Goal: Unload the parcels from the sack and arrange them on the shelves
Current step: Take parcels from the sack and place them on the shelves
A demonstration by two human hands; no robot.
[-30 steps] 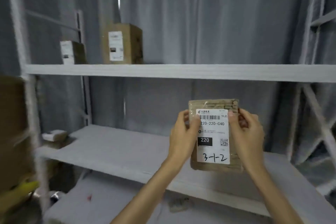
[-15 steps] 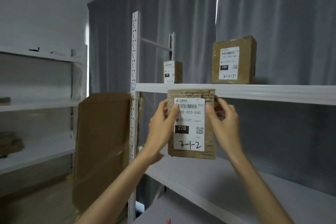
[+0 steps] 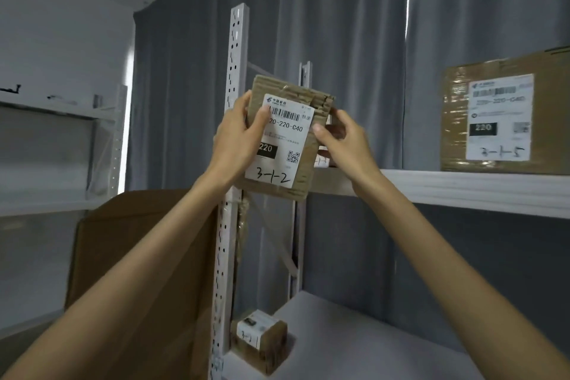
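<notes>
A flat brown cardboard parcel (image 3: 303, 108) with a white label marked 3-1-2 is held up at the left end of the upper shelf (image 3: 462, 187), tilted slightly. My left hand (image 3: 237, 139) grips its left edge, thumb on the label. My right hand (image 3: 342, 140) grips its right edge. Behind the parcel a small box on that shelf is almost fully hidden. No sack is in view.
A bigger box (image 3: 502, 114) labelled 3-1-5 stands on the upper shelf at the right. A small box (image 3: 260, 339) marked 3-2-1 sits on the lower shelf (image 3: 370, 342). A large cardboard sheet (image 3: 138, 271) leans left of the white upright post (image 3: 231, 163). Another rack (image 3: 55, 108) is at far left.
Both hands have lifted the parcel up and to the right, from below the upper shelf's edge to its level. The view has moved closer to the rack.
</notes>
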